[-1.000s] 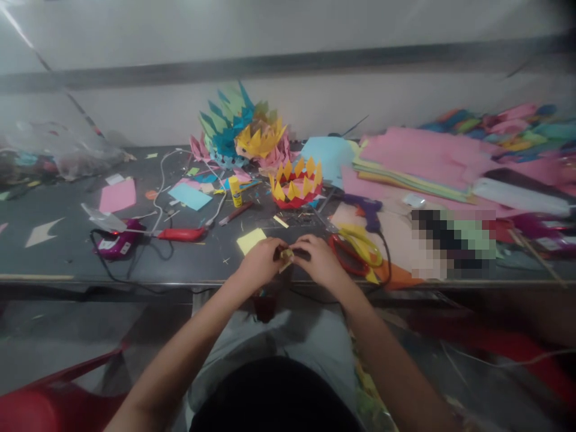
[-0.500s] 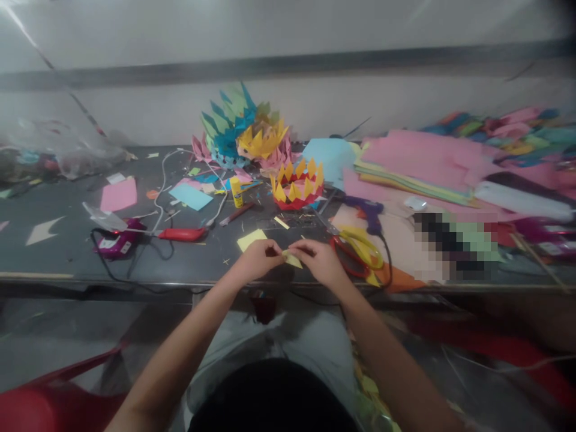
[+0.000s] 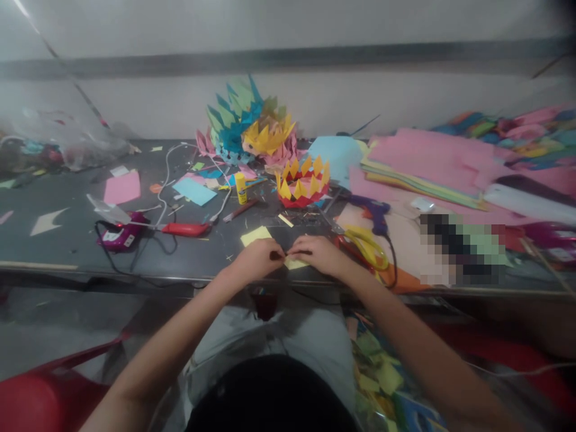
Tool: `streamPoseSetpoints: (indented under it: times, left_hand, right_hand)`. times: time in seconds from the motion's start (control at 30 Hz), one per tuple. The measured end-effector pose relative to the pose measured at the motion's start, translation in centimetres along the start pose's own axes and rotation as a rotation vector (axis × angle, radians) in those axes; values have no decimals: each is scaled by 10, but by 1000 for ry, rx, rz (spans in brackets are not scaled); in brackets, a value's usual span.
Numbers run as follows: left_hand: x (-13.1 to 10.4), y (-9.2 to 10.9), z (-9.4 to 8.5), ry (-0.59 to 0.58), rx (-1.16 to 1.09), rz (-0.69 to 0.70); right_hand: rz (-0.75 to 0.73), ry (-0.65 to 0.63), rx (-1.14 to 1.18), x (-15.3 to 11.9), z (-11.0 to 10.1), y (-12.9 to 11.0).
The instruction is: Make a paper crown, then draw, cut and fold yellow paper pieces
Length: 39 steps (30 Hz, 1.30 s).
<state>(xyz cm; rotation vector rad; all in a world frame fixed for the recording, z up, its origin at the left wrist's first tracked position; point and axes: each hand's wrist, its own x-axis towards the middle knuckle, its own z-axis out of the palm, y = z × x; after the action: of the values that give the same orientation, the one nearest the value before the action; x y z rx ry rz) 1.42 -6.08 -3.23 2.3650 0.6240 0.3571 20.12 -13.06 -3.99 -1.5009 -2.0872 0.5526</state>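
At the table's front edge a small piece of yellow paper (image 3: 297,263) lies between my hands, low against the tabletop. My left hand (image 3: 260,259) pinches its left side, thumb and fingers together. My right hand (image 3: 317,253) is closed on it from the right, fingers bent over the top. Just beyond my left hand lies a stack of yellow paper (image 3: 256,235). Scissors with yellow and red handles (image 3: 366,246) rest right of my right hand. A red and yellow paper crown (image 3: 303,189) stands farther back.
A yellow glue stick (image 3: 241,188) stands upright, with a brown-handled cutter (image 3: 240,210) in front. Left are a red-handled tool (image 3: 185,229) and a purple device (image 3: 120,233) with cords. Blue glue gun (image 3: 371,210) and pink paper sheets (image 3: 432,159) lie right. Paper crowns (image 3: 252,126) pile behind.
My hands have lowered the yellow paper towards the tabletop, and my right fingers now lie flatter over it. The view has shifted slightly, moving the table's things a little to the right.
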Motion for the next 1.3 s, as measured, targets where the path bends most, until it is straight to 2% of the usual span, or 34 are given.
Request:
streamPoseSetpoints:
  times: [0.3, 0.6, 0.9, 1.3]
  left_hand:
    - [2, 2, -2, 11, 84, 63]
    - [5, -2, -4, -18, 185, 118]
    - [5, -14, -10, -139, 213, 271]
    - [1, -9, -15, -200, 383, 300]
  right_hand:
    - [-132, 85, -48, -12, 6, 8]
    - [-206, 81, -88, -12, 6, 9]
    - [-293, 2, -191, -13, 1, 10]
    - [-352, -128, -355, -9, -3, 7]
